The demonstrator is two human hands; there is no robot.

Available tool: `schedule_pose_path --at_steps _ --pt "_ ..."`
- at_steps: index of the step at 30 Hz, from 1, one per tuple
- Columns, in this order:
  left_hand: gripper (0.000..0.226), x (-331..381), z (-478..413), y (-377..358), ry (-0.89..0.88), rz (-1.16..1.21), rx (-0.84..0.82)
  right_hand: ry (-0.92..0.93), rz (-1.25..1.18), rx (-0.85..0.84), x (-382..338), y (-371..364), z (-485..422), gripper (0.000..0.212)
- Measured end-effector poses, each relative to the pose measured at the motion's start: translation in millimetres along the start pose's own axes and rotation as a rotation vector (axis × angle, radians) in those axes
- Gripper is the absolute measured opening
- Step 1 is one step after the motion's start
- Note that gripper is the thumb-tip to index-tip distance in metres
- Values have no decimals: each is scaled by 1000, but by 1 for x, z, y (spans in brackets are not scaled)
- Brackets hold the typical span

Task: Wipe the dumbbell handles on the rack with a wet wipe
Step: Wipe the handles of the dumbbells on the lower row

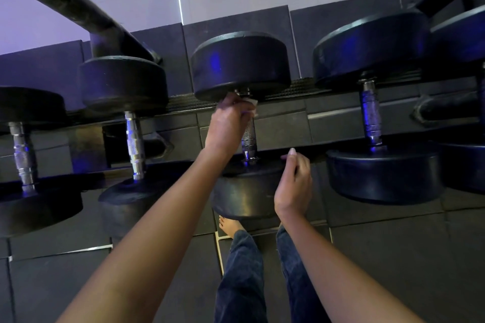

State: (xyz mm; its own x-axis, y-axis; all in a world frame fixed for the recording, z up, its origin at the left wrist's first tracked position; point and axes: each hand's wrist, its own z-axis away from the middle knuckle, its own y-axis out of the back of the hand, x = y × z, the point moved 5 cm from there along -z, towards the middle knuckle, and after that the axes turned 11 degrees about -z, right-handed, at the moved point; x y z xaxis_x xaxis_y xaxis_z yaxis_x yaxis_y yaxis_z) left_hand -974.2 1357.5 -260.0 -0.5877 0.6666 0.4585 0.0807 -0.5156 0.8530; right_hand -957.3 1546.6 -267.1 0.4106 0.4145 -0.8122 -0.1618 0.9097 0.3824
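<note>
Several black dumbbells lie side by side on the rack (341,115), each with a knurled metal handle. My left hand (227,123) is closed around the upper part of the middle dumbbell's handle (248,136), with a white wet wipe (252,105) pressed between fingers and handle; only a corner of the wipe shows. My right hand (294,186) rests against the near weight head (244,191) of that same dumbbell, fingers loosely curled, holding nothing. Neighbouring handles stand bare to the left (135,144) and to the right (370,115).
A thick black bar (60,0) of the rack frame runs across the upper left. Dark rubber floor tiles (393,257) lie below, with my jeans-clad legs and one bare foot (231,227) under the middle dumbbell. A pale wall is behind the rack.
</note>
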Motion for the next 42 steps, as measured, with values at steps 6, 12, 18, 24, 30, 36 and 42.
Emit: schedule_pose_path --at_steps 6,12,18,24,30,36,42 --pt "5 -11 47 -10 159 141 -259 0 5 1 -3 0 0 70" --pt "17 -28 6 -5 380 531 -13 -25 -8 -14 -1 0 -1 55" --pt "21 -42 34 -27 493 760 -285 -17 -8 -2 -2 0 -1 54" --pt "19 -40 9 -24 547 1074 -210 4 14 4 -4 -1 -1 54" --pt "19 -45 38 -37 577 1039 -421 12 22 3 -4 1 -1 54" --pt "20 -42 9 -19 561 987 -195 5 5 1 -5 1 0 52" --pt "19 -29 30 -20 341 719 -186 -19 -1 6 -2 2 0 53"
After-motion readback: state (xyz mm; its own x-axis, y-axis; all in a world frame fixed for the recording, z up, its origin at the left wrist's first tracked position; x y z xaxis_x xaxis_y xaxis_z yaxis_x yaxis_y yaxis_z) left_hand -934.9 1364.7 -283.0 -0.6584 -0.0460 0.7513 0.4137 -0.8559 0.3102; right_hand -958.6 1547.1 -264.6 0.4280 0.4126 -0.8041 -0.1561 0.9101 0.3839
